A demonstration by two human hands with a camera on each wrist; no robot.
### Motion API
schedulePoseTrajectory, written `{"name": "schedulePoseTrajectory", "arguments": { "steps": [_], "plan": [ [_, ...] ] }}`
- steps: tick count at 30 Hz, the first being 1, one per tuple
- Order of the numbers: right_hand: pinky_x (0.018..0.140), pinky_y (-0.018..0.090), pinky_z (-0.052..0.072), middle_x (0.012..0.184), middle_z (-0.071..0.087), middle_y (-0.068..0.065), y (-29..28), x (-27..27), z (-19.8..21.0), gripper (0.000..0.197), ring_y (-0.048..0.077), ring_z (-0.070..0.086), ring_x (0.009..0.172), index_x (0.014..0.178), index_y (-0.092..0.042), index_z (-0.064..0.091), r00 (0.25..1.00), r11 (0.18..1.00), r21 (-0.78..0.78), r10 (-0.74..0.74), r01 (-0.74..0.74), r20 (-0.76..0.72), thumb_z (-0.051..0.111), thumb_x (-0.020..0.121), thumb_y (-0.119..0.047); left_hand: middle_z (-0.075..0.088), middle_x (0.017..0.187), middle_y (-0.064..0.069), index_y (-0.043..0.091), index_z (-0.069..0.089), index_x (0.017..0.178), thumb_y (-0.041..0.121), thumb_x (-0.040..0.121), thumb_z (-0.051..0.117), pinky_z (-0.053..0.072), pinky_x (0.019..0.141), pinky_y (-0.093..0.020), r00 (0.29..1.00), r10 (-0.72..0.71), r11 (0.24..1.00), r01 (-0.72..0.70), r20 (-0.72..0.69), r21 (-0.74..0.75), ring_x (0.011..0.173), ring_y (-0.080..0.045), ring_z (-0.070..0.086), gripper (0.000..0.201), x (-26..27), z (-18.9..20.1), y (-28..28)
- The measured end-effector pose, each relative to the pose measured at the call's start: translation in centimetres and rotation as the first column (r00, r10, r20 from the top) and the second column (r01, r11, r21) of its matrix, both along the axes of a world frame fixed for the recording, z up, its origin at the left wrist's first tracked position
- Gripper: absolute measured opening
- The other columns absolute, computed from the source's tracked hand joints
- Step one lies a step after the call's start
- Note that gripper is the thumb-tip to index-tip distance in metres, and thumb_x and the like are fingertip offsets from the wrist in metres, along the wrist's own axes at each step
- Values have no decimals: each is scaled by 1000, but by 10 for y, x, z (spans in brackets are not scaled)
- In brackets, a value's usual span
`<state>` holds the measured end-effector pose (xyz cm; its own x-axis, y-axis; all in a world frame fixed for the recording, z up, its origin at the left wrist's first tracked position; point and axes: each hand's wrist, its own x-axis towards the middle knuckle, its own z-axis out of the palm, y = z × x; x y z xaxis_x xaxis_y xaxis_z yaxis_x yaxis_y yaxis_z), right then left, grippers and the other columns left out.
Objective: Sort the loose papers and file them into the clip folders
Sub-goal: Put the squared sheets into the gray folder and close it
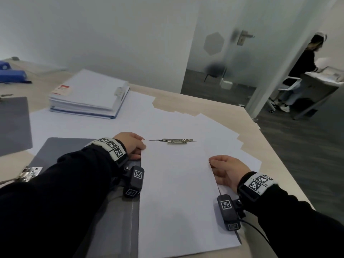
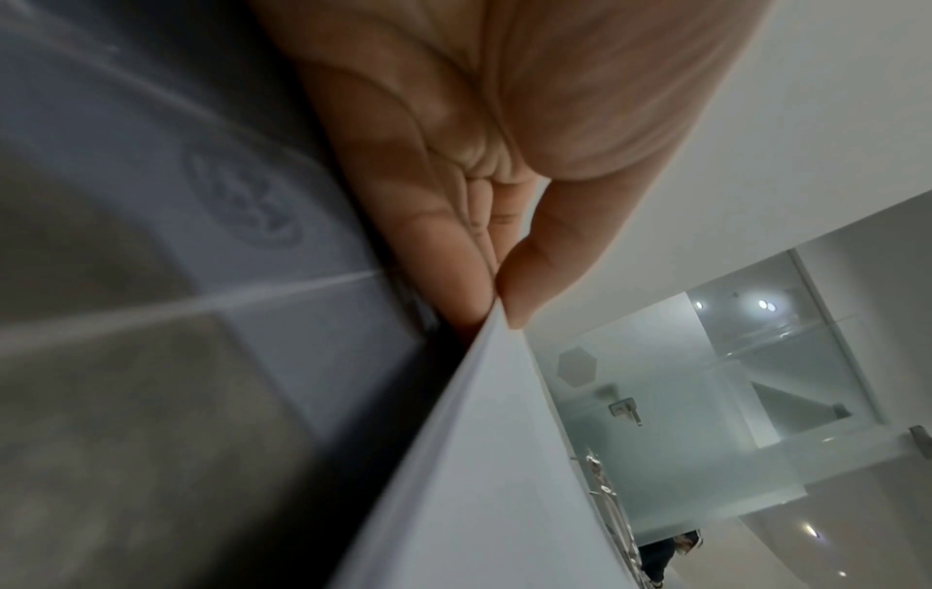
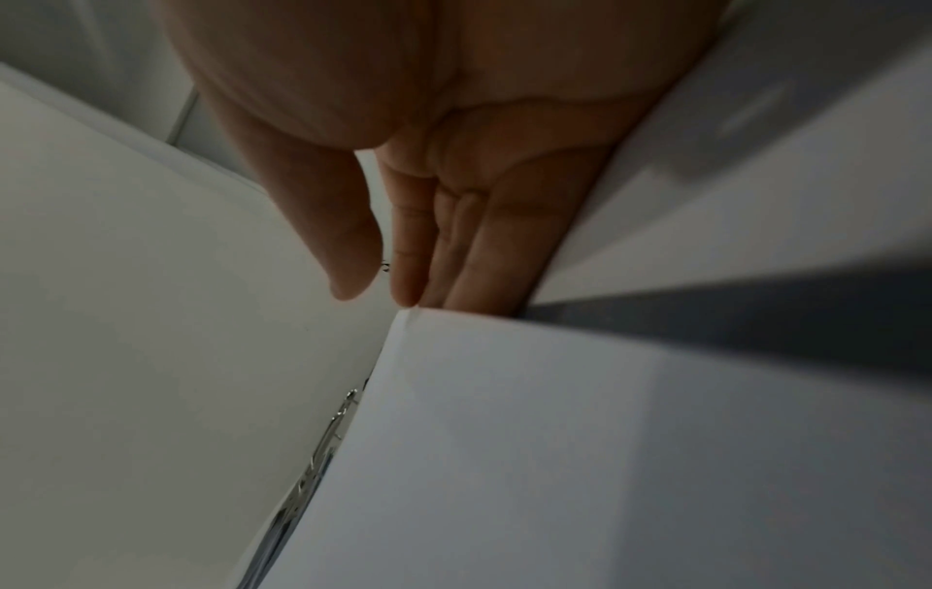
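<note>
Left hand (image 1: 131, 146) and right hand (image 1: 226, 170) hold paper stack (image 1: 178, 192) edges (over folder (image 1: 74, 151)).

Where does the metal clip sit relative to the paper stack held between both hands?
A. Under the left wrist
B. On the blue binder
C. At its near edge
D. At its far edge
D: the metal clip lies along the far edge of the paper stack.

I see matt white paper sheets (image 1: 178, 192), shiny metal clip (image 1: 177, 141), matt grey plastic folder (image 1: 63, 148), pale wood-look table (image 1: 186, 103).
</note>
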<state>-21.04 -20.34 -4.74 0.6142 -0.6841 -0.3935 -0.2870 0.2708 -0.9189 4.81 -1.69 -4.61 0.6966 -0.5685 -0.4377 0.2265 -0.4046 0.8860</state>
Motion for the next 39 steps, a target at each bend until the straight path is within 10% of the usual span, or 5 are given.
{"name": "schedulePoseTrajectory", "arguments": {
  "steps": [6,12,21,34,39],
  "plan": [
    [62,32,58,88,69,16,1,0,3,19,25,69,72,99,2,63,997,996,71,-59,56,50,58,93,-15,68,99,-12,8,57,110,8,96,55,55,82,-39,983,-17,987,-12,-182,-158,83,-23,66,14,-3,7,5],
    [87,43,52,112,70,12,-5,6,21,20,24,65,99,105,-6,67,996,993,-112,13,-24,-93,60,94,-20,49,85,-4,19,53,87,13,92,61,36,61,-27,997,72,983,-71,-3,-170,69,-16,45,11,-4,7,15],
    [74,33,50,110,72,4,-1,15,19,18,18,63,97,97,-17,72,967,951,-285,45,-118,-251,64,88,-31,58,80,4,18,66,97,20,92,57,39,70,-29,934,-101,995,99,343,24,65,-11,48,11,-16,-2,25],
    [66,31,52,104,68,7,5,55,30,18,19,63,84,102,-13,69,983,962,-273,-30,-20,-181,64,90,-25,66,79,-10,7,71,88,14,94,56,47,60,-27,996,58,950,-33,72,-310,63,-13,55,18,-1,-17,33],
    [63,31,49,99,63,10,9,94,25,6,23,60,77,96,-17,63,987,987,-109,-131,121,-93,63,91,-21,75,104,-8,10,71,86,7,97,47,51,65,-31,998,4,932,21,70,-362,94,-18,70,27,3,-19,35]
  ]
}}
